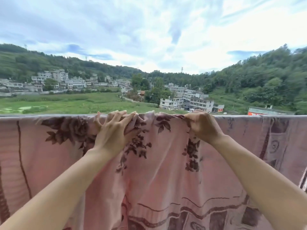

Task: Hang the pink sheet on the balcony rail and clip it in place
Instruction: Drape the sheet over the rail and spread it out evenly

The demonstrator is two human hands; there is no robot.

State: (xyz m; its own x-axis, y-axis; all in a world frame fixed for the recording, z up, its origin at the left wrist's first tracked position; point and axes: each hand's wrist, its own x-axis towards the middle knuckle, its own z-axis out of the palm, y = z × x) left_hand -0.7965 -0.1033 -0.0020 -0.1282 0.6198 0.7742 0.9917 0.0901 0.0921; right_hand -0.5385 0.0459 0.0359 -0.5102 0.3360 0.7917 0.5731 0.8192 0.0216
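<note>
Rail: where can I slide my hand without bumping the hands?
Two smooth stretches of rail: left of the left hand, and right of the right hand, both under flat pink sheet. Between the hands it's crowded: the sheet bunches under gripping fingers.

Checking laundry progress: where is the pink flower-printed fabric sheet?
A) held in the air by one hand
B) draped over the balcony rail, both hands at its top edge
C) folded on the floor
B: the pink flower-printed fabric sheet hangs over the grey balcony rail, with the left hand and right hand gripping its bunched top edge.
</note>
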